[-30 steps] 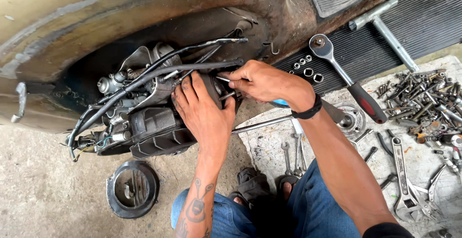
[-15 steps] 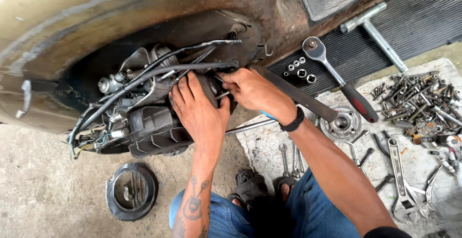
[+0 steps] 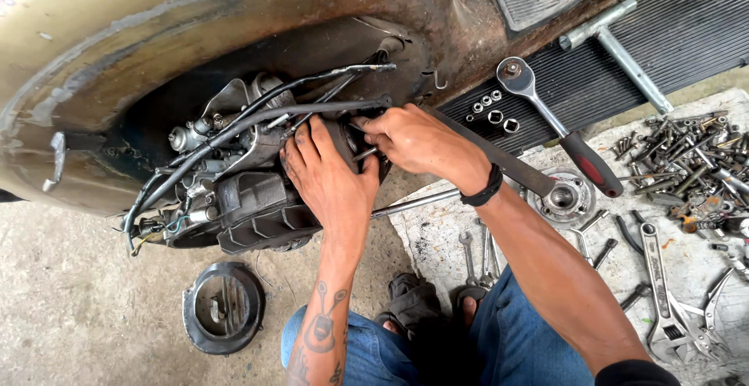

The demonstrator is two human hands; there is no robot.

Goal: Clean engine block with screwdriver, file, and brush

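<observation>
In the head view, an engine [image 3: 234, 199] is seen set into the opening of a rusty, dusty body shell [image 3: 195, 27]. The left hand [image 3: 331, 179] is laid flat against the engine's right end, fingers spread and pressing on a dark part there; it is not clenched, and nothing is seen gripped in it. The right hand [image 3: 409, 140] is closed on a small part or tool at the same spot, just beside the left fingertips; what exactly is pinched is hidden by the fingers. A black wristband [image 3: 485, 191] is worn on the right wrist.

The step in hand is judged to be work on a fastener or fitting at the engine's right end, with the part steadied by the left hand. The next move would call for a steady left-hand brace and fine turning or pulling by the right fingers.

By count: one round black cover [image 3: 224, 306] lies on the floor below the engine. One ratchet [image 3: 558, 124] with a red grip lies on the ribbed mat [image 3: 686, 35], with five sockets [image 3: 491, 109] just beside its head. One T-handle wrench [image 3: 616, 42] lies further right. One hub [image 3: 563, 197], one adjustable wrench [image 3: 659, 292] and a heap of bolts [image 3: 686, 152], too many to count, rest on the pale sheet [image 3: 437, 238].
</observation>
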